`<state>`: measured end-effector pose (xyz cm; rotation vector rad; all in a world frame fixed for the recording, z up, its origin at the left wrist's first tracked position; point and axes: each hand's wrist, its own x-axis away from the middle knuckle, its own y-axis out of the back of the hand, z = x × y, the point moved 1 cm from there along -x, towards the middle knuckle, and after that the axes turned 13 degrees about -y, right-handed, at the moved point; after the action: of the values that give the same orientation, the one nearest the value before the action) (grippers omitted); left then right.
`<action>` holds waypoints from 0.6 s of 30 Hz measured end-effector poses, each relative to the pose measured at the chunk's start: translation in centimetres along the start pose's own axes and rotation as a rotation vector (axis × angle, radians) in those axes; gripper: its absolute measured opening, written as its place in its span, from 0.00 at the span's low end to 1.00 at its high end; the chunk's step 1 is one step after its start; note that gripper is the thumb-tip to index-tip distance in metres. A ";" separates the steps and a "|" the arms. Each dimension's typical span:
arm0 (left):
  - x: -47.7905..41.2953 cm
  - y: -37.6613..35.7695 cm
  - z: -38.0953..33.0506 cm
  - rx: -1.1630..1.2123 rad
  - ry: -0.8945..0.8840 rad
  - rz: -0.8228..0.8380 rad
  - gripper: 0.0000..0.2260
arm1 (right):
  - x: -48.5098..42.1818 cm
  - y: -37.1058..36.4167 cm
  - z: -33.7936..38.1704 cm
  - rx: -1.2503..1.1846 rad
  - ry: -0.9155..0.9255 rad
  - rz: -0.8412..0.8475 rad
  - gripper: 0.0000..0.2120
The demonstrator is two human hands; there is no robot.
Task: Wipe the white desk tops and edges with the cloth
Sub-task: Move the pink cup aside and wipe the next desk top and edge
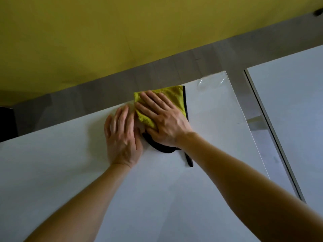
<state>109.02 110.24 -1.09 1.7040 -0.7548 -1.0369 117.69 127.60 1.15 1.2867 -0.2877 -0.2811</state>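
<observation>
A broad yellow-green surface filled the upper part of the view (whether it was wall or floor covering could not be told), crossed by a few faint thin lines. Below it ran a band of grey floor with plank-like seams, slanting up from the left edge toward the upper right corner. A dark object stood at the floor's far left edge, cut off by the frame. A small dark shape sat near the top right corner, too blurred to identify. At right, a pale metal bar crossed above the grey floor, partly hidden.
</observation>
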 end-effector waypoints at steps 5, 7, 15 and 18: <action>0.0 0.0 -0.3 0.016 0.017 0.035 0.25 | 2.0 2.5 -9.7 0.029 -0.457 -0.083 0.36; -0.1 0.0 -0.2 0.026 0.019 0.027 0.25 | 2.1 2.8 -9.9 0.048 -0.591 -0.121 0.37; 0.3 -0.7 0.6 -0.007 0.032 -0.050 0.24 | -1.3 -0.7 3.6 -0.004 -0.040 0.016 0.35; 0.1 -0.4 0.3 0.013 0.016 -0.035 0.25 | -0.4 0.0 -1.1 -0.054 -0.051 -0.020 0.34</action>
<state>108.78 110.17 -1.60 1.7402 -0.7255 -1.0425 117.73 128.68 0.86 1.2312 -0.3091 -0.3370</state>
